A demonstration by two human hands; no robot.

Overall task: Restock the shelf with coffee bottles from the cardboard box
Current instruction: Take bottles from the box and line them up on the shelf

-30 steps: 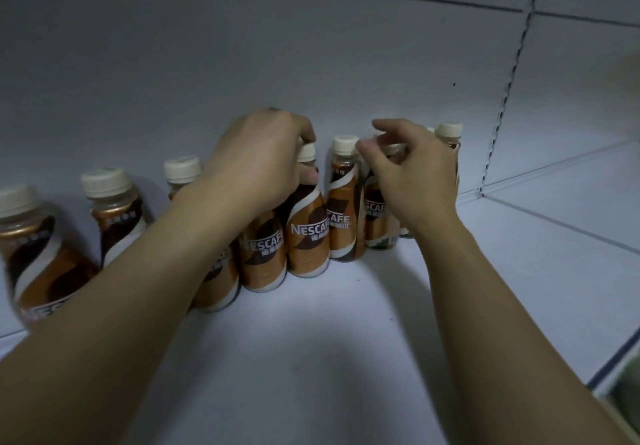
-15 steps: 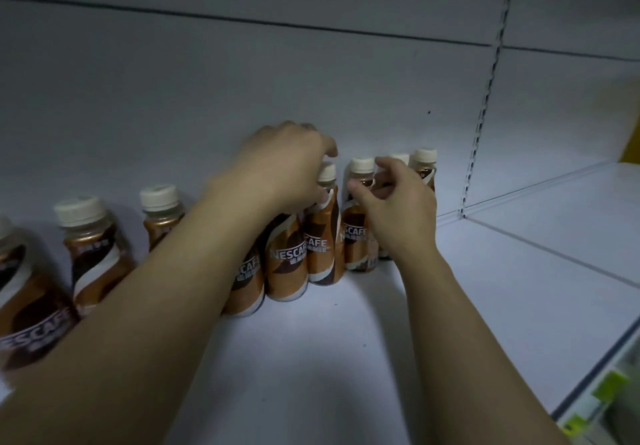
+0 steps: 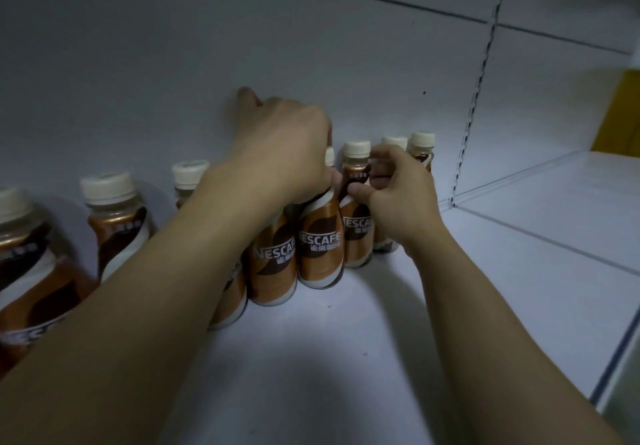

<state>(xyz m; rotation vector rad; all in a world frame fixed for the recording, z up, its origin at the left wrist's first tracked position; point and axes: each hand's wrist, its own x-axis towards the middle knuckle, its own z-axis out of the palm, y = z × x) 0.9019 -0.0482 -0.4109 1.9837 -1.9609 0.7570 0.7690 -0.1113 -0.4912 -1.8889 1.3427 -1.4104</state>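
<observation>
- Since a moment ago, left hand (image 3: 287, 153) lifted, fingers loosening above one coffee bottle (image 3: 320, 240).
- Right hand (image 3: 398, 195) pinches a neighbouring bottle's (image 3: 356, 223) neck on the shelf (image 3: 346, 358).
- Likely rigid, smooth, top-heavy; best gripped at the neck.

Yellow flat-sided object (image 3: 620, 112) at far right edge, blurred, standing on the neighbouring bay. Small dark speck (image 3: 424, 92) on white back panel.
</observation>
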